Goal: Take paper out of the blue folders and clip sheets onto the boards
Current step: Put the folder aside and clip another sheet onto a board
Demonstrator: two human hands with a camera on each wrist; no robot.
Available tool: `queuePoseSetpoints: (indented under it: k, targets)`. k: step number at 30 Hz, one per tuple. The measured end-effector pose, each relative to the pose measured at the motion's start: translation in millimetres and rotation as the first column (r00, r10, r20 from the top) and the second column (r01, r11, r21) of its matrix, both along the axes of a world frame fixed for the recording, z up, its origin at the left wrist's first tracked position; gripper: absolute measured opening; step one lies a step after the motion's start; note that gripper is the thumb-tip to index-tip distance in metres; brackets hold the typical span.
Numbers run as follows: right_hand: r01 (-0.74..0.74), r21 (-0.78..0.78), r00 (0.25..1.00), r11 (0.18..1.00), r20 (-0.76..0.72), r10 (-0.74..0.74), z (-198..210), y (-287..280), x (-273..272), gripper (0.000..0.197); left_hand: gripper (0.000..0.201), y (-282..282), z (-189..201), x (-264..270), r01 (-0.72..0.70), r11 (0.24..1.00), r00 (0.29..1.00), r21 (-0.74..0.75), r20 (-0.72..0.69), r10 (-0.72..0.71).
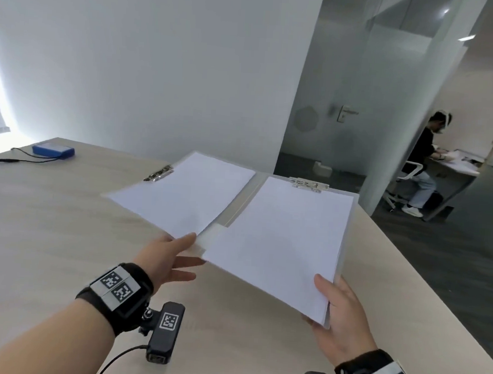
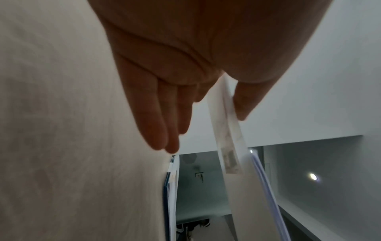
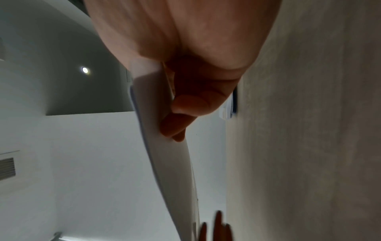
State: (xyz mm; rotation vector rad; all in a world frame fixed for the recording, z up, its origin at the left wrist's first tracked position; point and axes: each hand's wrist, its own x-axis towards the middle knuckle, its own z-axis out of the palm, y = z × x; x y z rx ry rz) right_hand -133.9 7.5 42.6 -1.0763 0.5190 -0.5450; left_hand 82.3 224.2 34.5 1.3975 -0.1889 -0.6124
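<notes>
Between the two hands, lifted clear of the pale wooden table (image 1: 61,232), hangs a double clipboard (image 1: 239,209) opened flat like a book, each half carrying white sheets under a metal clip at its far edge. At its near right corner the right hand (image 1: 344,319) pinches the right stack of paper (image 1: 288,236) and the board beneath it: the thumb lies on top of the sheets, and the right wrist view shows the fingers (image 3: 175,125) curled up against the underside. At the near edge beside the spine, the left hand (image 1: 170,257) holds the board more loosely; its thumb rests on top at the corner of the left stack of paper (image 1: 186,194), while the other fingers (image 2: 160,130) stretch out nearly straight and close together below. From the left wrist view the board's edge (image 2: 226,130) sits in the gap between thumb and fingers. Whether those lower fingers press the underside I cannot tell. Beyond the left hand's fingertips in that same view, a blue folder (image 2: 170,195) with white sheets in it lies on the table. Far off to the left of the left hand, near the table's back corner, sits a small blue box (image 1: 54,150) with a black cable (image 1: 14,159). Well beyond the right hand, past a glass partition, a seated person (image 1: 422,158) works at another desk
</notes>
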Motion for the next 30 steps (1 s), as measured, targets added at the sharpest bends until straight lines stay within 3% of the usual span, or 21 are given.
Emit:
queuePoseSetpoints:
  k: [3,4,7,9,11,14,16,20,22,24,27,28,30]
  targets:
    - [0.035,-0.003,0.997,0.999,-0.066,-0.035,-5.9,-4.5,-3.8,0.024,0.008,-13.8,1.1,-6.9,-0.019,0.999,0.988,0.028,0.155,0.014]
    - [0.054,0.005,0.994,0.999,-0.092,-0.053,-8.9,-7.6,-4.3,0.023,0.012,-17.2,0.7,-8.8,0.005,0.998,0.975,0.06,0.221,-0.018]
    - [0.041,0.01,0.989,0.999,-0.139,-0.04,-14.1,-13.2,-5.2,0.025,0.043,-22.6,-1.0,-14.2,0.136,0.989,0.944,0.063,0.294,-0.148]
    - [0.002,-0.008,0.989,1.0,-0.146,-0.003,-13.4,-14.2,-4.4,0.023,0.072,-23.8,-3.1,-15.3,0.318,0.947,0.93,-0.052,0.212,-0.301]
    - [-0.047,-0.028,0.991,0.999,-0.127,0.043,-8.2,-12.1,-4.0,0.024,0.078,-25.6,-2.8,-14.0,0.422,0.888,0.907,-0.182,0.103,-0.409]
    - [-0.073,-0.029,0.994,0.997,-0.083,0.071,-3.4,-12.5,-3.4,0.028,0.058,-32.0,-7.2,-7.9,0.291,0.924,0.944,-0.247,-0.084,-0.32]
    - [-0.09,-0.034,0.995,0.995,-0.057,0.088,-1.5,-15.4,-3.6,0.03,0.051,-36.6,-11.7,-7.3,0.318,0.933,0.936,-0.167,-0.101,-0.337]
    - [-0.147,-0.087,0.985,0.985,-0.109,0.137,-2.1,-26.1,-1.7,0.016,0.039,-48.2,-20.9,-8.4,0.313,0.936,0.935,-0.159,-0.123,-0.334]
    - [-0.119,-0.017,0.987,0.993,-0.109,0.117,-4.1,-31.8,1.1,0.016,0.039,-58.0,-25.4,-9.9,0.271,0.944,0.945,-0.189,-0.132,-0.298]
    - [-0.065,0.119,0.995,0.991,-0.064,0.072,-9.9,-43.6,4.3,0.03,0.039,-70.8,-29.0,-11.2,0.225,0.952,0.956,-0.21,-0.143,-0.257]
    - [-0.013,0.266,1.0,0.964,-0.01,0.016,-21.3,-66.2,11.3,0.061,0.037,-93.0,-29.6,-10.9,0.166,0.97,0.979,-0.179,-0.089,-0.184]
    - [0.014,0.254,0.999,0.967,-0.032,-0.006,-26.2,-74.7,14.7,0.057,0.036,-101.4,-29.6,-9.3,0.152,0.979,0.987,-0.139,-0.037,-0.158]
    - [0.122,0.121,0.989,0.985,-0.102,-0.11,-36.0,-90.7,23.8,0.028,0.034,-118.5,-29.2,-4.7,0.146,0.988,0.985,-0.044,0.096,-0.142]
